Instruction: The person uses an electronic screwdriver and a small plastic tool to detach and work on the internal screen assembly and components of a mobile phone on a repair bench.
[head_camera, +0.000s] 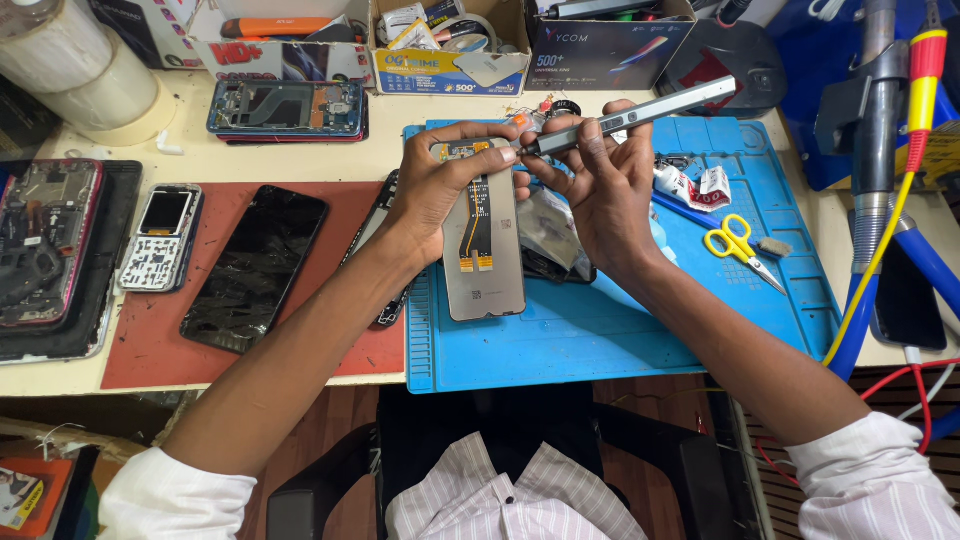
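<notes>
Phone screen panel (483, 245) between both hands

Head view: looking steeply down from the person's head onto the workbench (300, 110).
Facing: pointing away from the person's body, across the blue mat (640, 340) toward the boxes (450, 60) at the far edge.
Nearness: sitting close, with both forearms filling the lower frame.
Shared area: only one view is covering the scene.
</notes>
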